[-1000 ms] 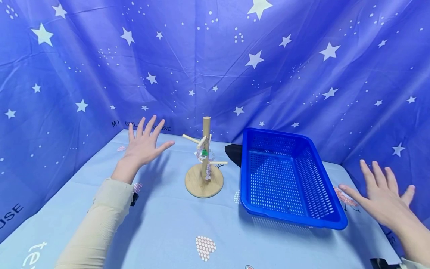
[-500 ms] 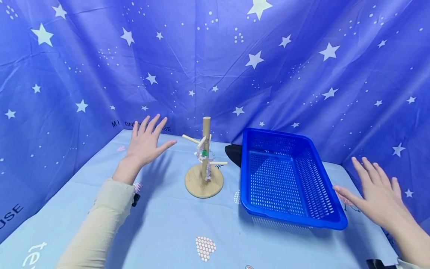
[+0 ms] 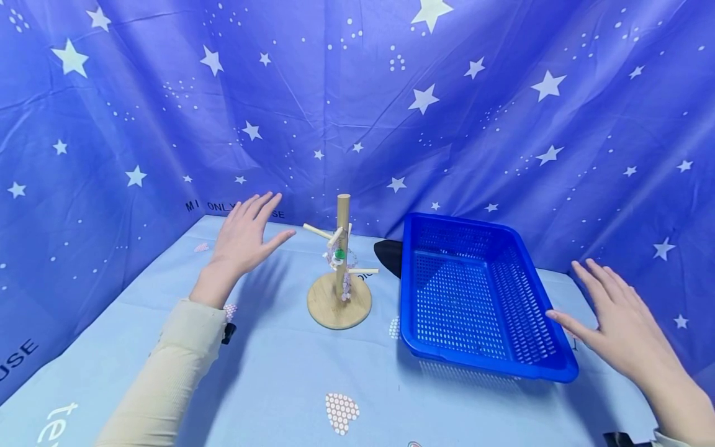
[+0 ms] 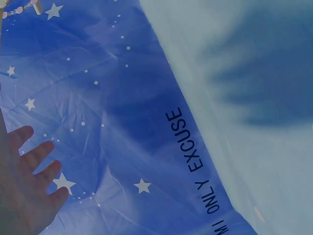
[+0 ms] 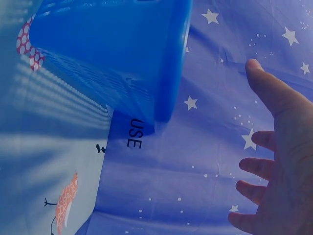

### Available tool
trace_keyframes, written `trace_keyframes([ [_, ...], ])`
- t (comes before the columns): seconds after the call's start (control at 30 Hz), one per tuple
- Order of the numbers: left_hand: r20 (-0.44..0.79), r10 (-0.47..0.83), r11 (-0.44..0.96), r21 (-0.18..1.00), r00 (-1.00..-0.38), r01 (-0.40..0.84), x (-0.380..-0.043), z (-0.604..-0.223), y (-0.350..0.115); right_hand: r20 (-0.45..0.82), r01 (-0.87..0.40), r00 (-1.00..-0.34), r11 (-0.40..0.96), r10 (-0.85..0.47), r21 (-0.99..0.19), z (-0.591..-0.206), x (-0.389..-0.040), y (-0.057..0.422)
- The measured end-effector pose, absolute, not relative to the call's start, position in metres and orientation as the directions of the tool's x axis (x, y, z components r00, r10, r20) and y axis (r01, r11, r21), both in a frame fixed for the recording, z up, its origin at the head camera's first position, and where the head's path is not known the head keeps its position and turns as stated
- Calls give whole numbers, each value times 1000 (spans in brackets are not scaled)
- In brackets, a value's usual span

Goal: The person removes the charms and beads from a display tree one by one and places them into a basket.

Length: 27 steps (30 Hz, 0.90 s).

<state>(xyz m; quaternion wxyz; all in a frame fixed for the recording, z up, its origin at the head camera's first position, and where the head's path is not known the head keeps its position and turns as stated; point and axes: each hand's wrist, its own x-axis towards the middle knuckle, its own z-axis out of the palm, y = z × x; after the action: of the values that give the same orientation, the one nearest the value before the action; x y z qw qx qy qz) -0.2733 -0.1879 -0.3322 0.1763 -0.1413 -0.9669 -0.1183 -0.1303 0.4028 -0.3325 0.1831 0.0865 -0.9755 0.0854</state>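
A wooden stand [image 3: 343, 214] with a round base and several pegs stands upright mid-table. Beaded strands [image 3: 346, 288], pale purple and clear with a green piece [image 3: 339, 254], hang on its pegs. To its left, my left hand [image 3: 240, 241] is held in the air with fingers extended and holds nothing. A blue perforated basket [image 3: 406, 298] sits right of the stand; nothing shows inside it. Beyond the basket's right rim hovers my right hand [image 3: 624, 326], fingers spread, apart from the basket in the right wrist view. The left wrist view catches a bit of beads [image 4: 18, 11] at its corner.
A light blue printed cloth [image 3: 290, 385] covers the table. Purple star-patterned curtain [image 3: 335, 93] closes off the back and sides. Behind the basket's left side lies a black object [image 3: 388, 254], partly hidden.
My right hand has moved left towards the basket's right rim. My left hand has shifted slightly right, and its fingers are closer together. The stand and basket have stayed put.
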Motion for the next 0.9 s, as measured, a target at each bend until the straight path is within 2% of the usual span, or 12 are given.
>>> trace_keyframes([
  [0.4, 433, 231, 921, 191, -871, 339, -270, -327, -178, 387, -196, -914, 970, -126, -146, -334, -129, 393],
  [0.9, 515, 202, 896, 246, -833, 369, -262, -322, -165, 427, -194, -893, 978, -143, -78, -337, -130, 385],
])
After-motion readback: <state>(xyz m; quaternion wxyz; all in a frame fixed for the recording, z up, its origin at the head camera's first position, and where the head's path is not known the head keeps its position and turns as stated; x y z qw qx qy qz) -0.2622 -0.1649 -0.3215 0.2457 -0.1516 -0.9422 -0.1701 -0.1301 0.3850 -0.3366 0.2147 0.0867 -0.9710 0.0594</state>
